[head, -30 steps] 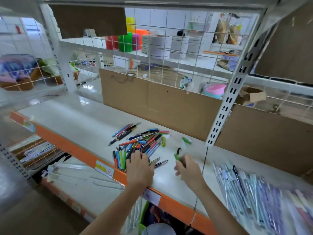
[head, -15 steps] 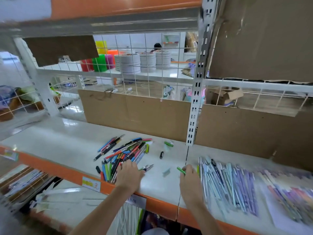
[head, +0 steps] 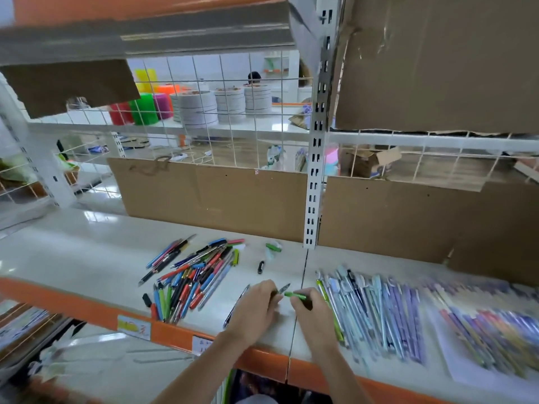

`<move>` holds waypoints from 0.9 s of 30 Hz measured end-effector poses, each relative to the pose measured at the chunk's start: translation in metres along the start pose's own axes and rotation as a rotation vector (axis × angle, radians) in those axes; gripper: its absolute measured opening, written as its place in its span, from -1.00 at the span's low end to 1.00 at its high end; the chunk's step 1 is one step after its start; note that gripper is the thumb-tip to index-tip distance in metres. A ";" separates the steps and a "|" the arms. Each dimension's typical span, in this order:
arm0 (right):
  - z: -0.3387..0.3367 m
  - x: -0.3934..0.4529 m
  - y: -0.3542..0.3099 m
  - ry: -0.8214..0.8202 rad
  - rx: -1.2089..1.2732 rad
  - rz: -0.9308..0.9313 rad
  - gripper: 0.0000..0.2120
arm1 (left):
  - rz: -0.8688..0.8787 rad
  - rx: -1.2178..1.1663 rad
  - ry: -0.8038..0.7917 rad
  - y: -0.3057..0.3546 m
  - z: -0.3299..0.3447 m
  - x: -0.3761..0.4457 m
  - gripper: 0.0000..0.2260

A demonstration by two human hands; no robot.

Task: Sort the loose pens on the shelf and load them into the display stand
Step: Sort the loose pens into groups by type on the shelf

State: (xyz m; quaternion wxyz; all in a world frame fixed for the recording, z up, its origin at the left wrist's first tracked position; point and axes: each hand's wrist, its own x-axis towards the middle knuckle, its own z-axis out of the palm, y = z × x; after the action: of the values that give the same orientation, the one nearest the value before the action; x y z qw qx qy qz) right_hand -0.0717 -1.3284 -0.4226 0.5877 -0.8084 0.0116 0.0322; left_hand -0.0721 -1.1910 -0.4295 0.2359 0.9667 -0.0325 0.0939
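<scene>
- Left hand (head: pixel 256 309) lay at lower centre of the frame, fingers curled round a dark pen (head: pixel 283 288) whose tip stuck out to the right of the knuckles.
- Right hand (head: pixel 310 312) sat just right of it, pinching a green pen (head: pixel 294 295) that pointed left toward the dark pen; the two tips were close, contact not clear.
- A second dark pen (head: pixel 236 306) lay on the shelf (head: pixel 87 252), partly under the left hand.
- The loose pen pile (head: pixel 192 275), mixed blue, red, green and black, lay left of centre on the shelf, left of both hands.
- A short black piece (head: pixel 260 267) lay alone above the hands; a green piece (head: pixel 273 247) lay further back near the upright (head: pixel 316 170).
- Rows of pale blue and purple pens (head: pixel 376 310) lay to the right of the right hand, blurred toward the right edge.
- The shelf front edge (head: pixel 87 310) was orange, with paper labels.
- Cardboard (head: pixel 215 196) stood along the back of the shelf, wire grid above it.
- No display stand could be identified.
</scene>
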 end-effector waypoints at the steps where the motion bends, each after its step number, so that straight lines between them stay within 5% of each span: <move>1: -0.001 -0.001 -0.001 0.000 0.043 0.014 -0.98 | 0.017 0.017 0.009 0.000 0.004 0.001 -0.83; 10: -0.004 -0.002 -0.003 -0.033 0.143 0.036 -0.93 | -0.011 0.001 0.147 -0.028 0.005 -0.009 -0.87; 23: -0.004 -0.001 -0.002 -0.029 0.363 0.098 -0.91 | 0.069 -0.215 0.018 -0.017 -0.003 -0.016 -0.90; 27: -0.003 -0.003 -0.002 -0.138 0.240 0.025 -0.92 | 0.117 -0.207 0.000 -0.017 -0.003 -0.018 -0.89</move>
State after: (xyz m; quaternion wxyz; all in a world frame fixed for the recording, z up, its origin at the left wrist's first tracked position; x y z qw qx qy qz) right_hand -0.0742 -1.3305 -0.4201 0.6791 -0.7280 -0.0149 0.0935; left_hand -0.0881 -1.1743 -0.4375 0.3284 0.9337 -0.0983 0.1038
